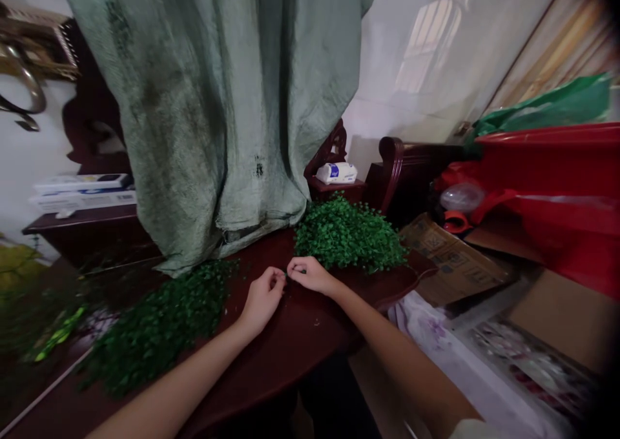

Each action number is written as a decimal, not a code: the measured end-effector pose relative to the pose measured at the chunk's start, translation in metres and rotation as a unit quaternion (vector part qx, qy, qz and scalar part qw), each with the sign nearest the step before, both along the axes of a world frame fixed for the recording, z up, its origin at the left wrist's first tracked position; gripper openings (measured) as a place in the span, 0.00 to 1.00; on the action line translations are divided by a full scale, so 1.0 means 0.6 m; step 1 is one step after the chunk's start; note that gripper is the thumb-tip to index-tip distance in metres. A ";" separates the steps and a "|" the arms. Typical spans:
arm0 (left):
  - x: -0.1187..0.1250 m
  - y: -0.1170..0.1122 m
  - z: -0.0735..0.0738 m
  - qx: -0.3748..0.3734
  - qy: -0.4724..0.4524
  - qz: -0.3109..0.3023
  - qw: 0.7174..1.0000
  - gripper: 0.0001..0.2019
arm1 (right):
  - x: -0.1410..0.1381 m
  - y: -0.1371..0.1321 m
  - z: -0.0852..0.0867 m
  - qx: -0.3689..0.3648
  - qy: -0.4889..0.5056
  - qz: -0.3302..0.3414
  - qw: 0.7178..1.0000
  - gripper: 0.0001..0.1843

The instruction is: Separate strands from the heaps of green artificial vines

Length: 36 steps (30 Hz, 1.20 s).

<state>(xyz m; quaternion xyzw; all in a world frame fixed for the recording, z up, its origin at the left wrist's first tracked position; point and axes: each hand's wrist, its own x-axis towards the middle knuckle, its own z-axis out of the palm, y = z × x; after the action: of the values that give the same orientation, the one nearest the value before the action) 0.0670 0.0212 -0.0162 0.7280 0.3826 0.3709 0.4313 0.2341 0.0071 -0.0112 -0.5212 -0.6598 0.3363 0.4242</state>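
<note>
Over the middle of a dark red-brown table (290, 336), my left hand (264, 297) and my right hand (310, 274) meet, fingertips almost touching. Both are pinched closed. A tiny green bit shows between the fingertips, too small to name. Just behind my right hand lies a heap of small-leaved green artificial foliage (349, 235). A second, longer pile of green foliage (165, 329) spreads to the left of my left hand, partly behind my left forearm.
A large grey-green woven sack (252, 116) hangs down to the table's back edge. Behind stands a white pack of wipes (336, 173). White boxes (84, 193) sit at left. Cardboard (450, 258) and a red plastic container (571, 193) crowd the right side.
</note>
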 end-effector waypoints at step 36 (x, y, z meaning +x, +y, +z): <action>0.000 -0.006 0.013 0.066 0.060 0.010 0.996 0.12 | 0.002 -0.010 -0.012 0.066 -0.098 -0.013 0.993 0.04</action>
<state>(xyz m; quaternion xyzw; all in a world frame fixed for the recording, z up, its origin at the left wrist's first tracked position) 0.0671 0.0177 -0.0084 0.7719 0.3896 0.3550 0.3554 0.2355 0.0014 -0.0187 -0.5312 -0.7118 0.2341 0.3955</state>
